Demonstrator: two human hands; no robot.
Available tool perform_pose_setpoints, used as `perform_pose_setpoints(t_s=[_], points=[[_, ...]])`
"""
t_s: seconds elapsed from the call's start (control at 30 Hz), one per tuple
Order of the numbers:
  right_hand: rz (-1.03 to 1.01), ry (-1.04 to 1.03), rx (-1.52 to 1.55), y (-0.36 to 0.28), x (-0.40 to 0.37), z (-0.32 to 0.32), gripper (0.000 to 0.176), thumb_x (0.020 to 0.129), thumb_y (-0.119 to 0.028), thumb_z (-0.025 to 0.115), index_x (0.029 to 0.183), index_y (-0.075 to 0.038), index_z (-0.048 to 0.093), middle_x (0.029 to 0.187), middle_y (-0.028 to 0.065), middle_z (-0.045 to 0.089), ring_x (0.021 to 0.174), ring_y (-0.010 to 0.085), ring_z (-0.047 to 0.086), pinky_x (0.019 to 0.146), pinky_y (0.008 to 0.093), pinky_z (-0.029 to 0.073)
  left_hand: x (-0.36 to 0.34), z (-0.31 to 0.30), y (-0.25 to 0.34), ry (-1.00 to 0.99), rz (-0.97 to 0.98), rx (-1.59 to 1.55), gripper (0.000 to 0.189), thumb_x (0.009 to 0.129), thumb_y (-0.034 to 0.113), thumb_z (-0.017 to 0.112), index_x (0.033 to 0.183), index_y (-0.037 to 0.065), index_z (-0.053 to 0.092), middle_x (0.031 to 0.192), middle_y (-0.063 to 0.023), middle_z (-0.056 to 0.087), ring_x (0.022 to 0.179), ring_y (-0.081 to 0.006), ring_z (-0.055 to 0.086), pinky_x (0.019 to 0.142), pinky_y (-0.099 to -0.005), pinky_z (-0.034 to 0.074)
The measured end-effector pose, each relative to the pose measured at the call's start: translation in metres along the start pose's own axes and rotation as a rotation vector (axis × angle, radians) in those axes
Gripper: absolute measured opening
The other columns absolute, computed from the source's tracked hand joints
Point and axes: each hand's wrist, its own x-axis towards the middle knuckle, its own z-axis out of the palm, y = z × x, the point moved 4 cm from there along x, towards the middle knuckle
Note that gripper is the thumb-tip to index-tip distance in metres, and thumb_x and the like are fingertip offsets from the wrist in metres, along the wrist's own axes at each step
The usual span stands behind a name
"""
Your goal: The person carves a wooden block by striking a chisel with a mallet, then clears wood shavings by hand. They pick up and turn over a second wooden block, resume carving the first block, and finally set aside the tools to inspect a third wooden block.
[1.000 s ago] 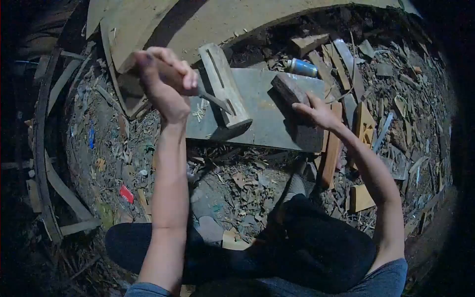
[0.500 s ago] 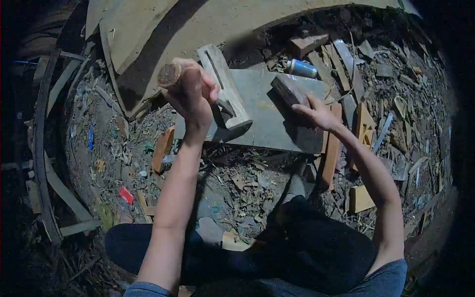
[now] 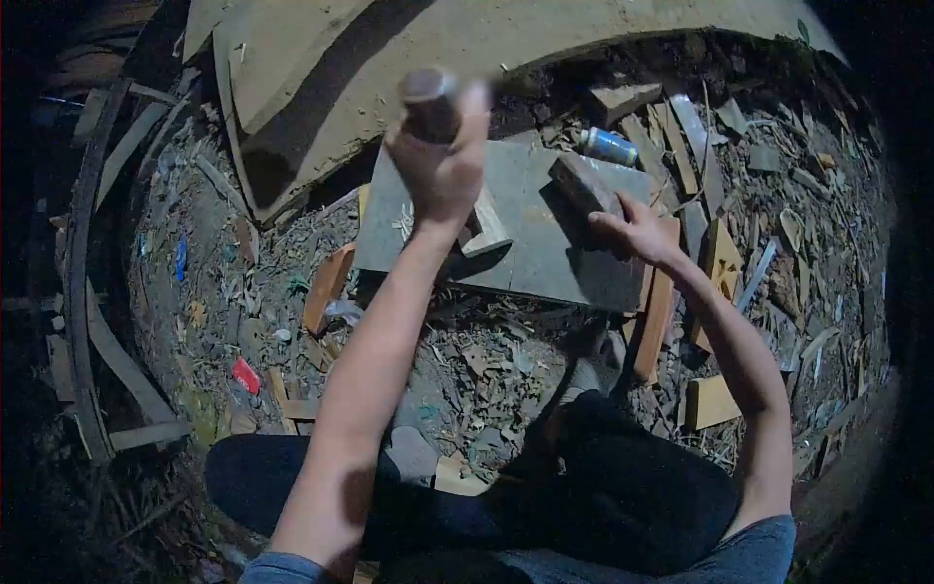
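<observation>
My left hand [image 3: 443, 175] is raised above the work board, wrapped round a thick wooden piece [image 3: 428, 97] whose round, dark end points up at me; its lower part is hidden. Under this hand lies a pale slotted wooden block [image 3: 491, 229], mostly covered by my hand and wrist. At the right of the board, my right hand [image 3: 637, 229] is closed on the near end of a dark wooden block [image 3: 582, 183], which casts a shadow on the board. Both wooden pieces and the slotted block are over the flat grey board [image 3: 545, 263].
A blue can [image 3: 608, 146] lies behind the board. Wood offcuts [image 3: 657, 302] and chips litter the ground to the right. A large pale slab [image 3: 321, 78] stands at the back left. A red packet [image 3: 246, 376] lies at left, and my bent legs [image 3: 632, 477] are in front.
My left hand has moved right and up with the wooden piece, now covering much of the slotted block. My right hand keeps its grip on the dark block; the view has shifted slightly.
</observation>
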Motion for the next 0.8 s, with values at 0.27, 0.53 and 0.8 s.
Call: perform_pose_setpoints(t_s=[0.27, 0.53, 0.8], points=[[-0.748, 0.476, 0.343, -0.206, -0.063, -0.074, 0.053, 0.089, -0.040, 0.061, 0.120, 0.002, 0.051, 0.092, 0.0081, 0.062, 0.085, 0.0145, 0.060, 0.076, 0.0293, 0.049, 0.009, 0.032, 0.004, -0.040, 0.303, 0.389, 0.024, 0.079, 0.018, 0.066, 0.064, 0.005, 0.054, 0.054, -0.0057, 0.056, 0.049, -0.0211, 0.058, 0.051, -0.0359, 0.044], [-0.454, 0.234, 0.146, -0.204, -0.067, -0.069, 0.063, 0.087, -0.031, 0.064, 0.137, 0.000, 0.041, 0.114, 0.0128, 0.058, 0.103, 0.0195, 0.058, 0.090, 0.0323, 0.046, 0.000, 0.053, 0.001, -0.167, 0.324, 0.321, 0.015, 0.072, 0.013, 0.066, 0.084, 0.006, 0.060, 0.071, -0.0155, 0.063, 0.066, -0.0337, 0.063, 0.063, -0.0392, 0.051], [-0.539, 0.374, -0.026, -0.190, -0.062, -0.067, 0.054, 0.083, -0.046, 0.064, 0.111, 0.000, 0.057, 0.079, 0.0078, 0.064, 0.065, 0.0124, 0.060, 0.055, 0.0279, 0.046, -0.006, 0.063, 0.007, -0.273, 0.464, 0.410, 0.021, 0.070, 0.010, 0.066, 0.090, 0.008, 0.060, 0.069, -0.0117, 0.060, 0.066, -0.0324, 0.064, 0.063, -0.0403, 0.053]])
